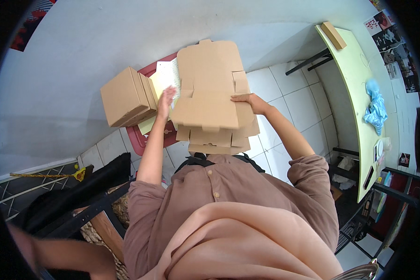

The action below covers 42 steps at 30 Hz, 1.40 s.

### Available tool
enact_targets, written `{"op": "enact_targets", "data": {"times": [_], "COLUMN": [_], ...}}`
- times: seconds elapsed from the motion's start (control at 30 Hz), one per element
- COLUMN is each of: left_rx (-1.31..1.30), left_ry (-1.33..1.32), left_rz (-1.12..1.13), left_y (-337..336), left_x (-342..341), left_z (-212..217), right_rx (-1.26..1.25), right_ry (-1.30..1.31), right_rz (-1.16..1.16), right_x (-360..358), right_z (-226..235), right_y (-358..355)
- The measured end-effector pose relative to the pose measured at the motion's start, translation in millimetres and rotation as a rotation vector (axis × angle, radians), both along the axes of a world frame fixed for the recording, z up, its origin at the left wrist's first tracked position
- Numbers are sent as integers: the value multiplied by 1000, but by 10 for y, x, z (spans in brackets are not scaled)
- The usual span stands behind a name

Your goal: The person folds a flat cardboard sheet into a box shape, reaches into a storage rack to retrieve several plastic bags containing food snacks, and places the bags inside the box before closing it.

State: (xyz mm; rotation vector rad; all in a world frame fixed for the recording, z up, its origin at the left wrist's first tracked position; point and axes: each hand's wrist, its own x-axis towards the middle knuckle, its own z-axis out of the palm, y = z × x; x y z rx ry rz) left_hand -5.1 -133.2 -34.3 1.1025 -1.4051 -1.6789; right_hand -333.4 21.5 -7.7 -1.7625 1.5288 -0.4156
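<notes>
An unfolded brown cardboard box (210, 77), with creases and side flaps, lies in front of me on top of more flat cardboard (212, 138). My right hand (253, 101) grips its right side, fingers over the board near a flap. On the other side, my left hand (166, 100) is raised beside the cardboard's left edge, fingers stretched out and slightly blurred, holding nothing. Just left of that hand is a stack of folded cardboard boxes (126, 97). Between stack and cardboard lies a white sheet with writing (168, 73).
Beneath the boxes is a red low table (136, 140) by the wall. A pale yellow desk (347, 79) on the right holds a narrow cardboard box (333, 35), a blue plastic bag (375, 109) and a phone (368, 177). A blurred bare limb (70, 256) shows at lower left.
</notes>
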Motion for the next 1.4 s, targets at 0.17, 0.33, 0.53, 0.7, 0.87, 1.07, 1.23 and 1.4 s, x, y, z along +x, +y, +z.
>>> {"op": "enact_targets", "data": {"times": [0.17, 0.33, 0.53, 0.7, 0.87, 1.07, 1.23, 1.4], "left_rx": [-63, -215, 247, 190, 19, -183, -302, -456], "left_ry": [-304, -507, -308, -234, -218, -251, -458, -499], "left_rz": [102, 5, -45, -164, -274, -260, -369, -375], "left_y": [154, 492, 888, 947, 1049, 1132, 1190, 1324], "left_x": [80, 255, 539, 638, 673, 649, 510, 411], "left_z": [-78, -427, -162, -176, -272, -173, 197, 141], "right_rx": [129, -120, -358, -143, -146, -91, -87, -63], "right_ry": [-406, 110, 121, 100, 54, -227, -67, -129], "right_rz": [-576, -1197, -754, -933, -957, -1026, -864, -846], "right_x": [-149, 190, 749, 983, 991, 1023, 970, 996], "right_z": [-69, -48, 20, -175, -550, -350, -51, -105], "right_y": [-275, -443, 359, 971, 1185, 1207, 1268, 1283]}}
